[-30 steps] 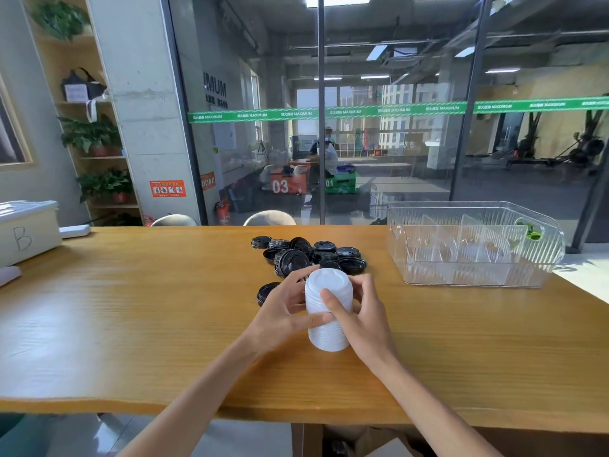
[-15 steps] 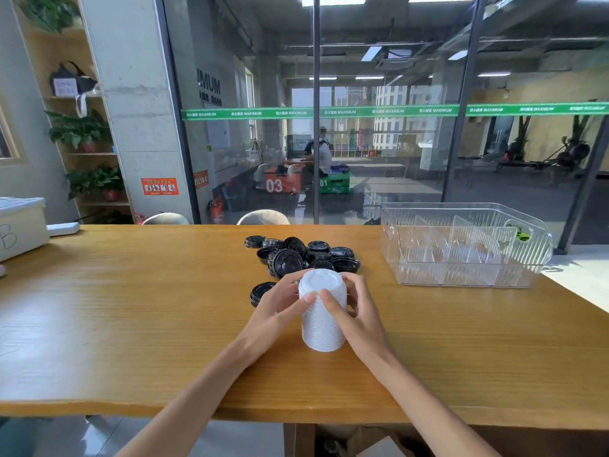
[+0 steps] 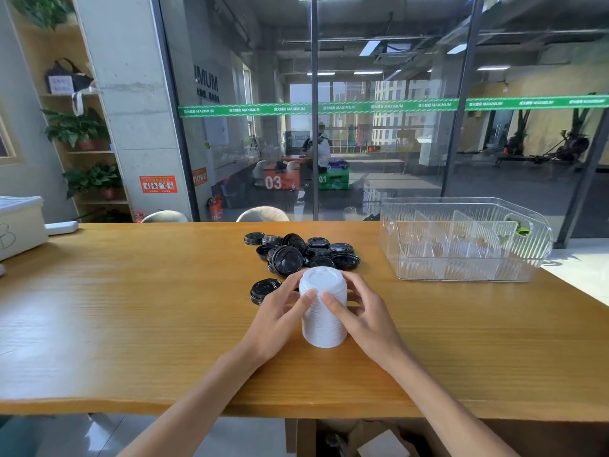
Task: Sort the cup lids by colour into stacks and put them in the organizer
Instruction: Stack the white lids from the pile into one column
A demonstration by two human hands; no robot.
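A tall stack of white cup lids stands on the wooden table in the middle of the view. My left hand and my right hand hold it from both sides, fingers curled round it. Behind the stack lies a loose pile of black lids, and one black lid sits apart just left of my left hand. The clear plastic organizer with its dividers stands at the back right, with no lids in it.
A white box marked with a letter sits at the table's left end, with a small white object beside it. Two chair backs show behind the far edge. A glass wall stands beyond the table.
The white stack and both hands stay in nearly the same place; the view has shifted slightly left and the fingers have adjusted a little on the stack.
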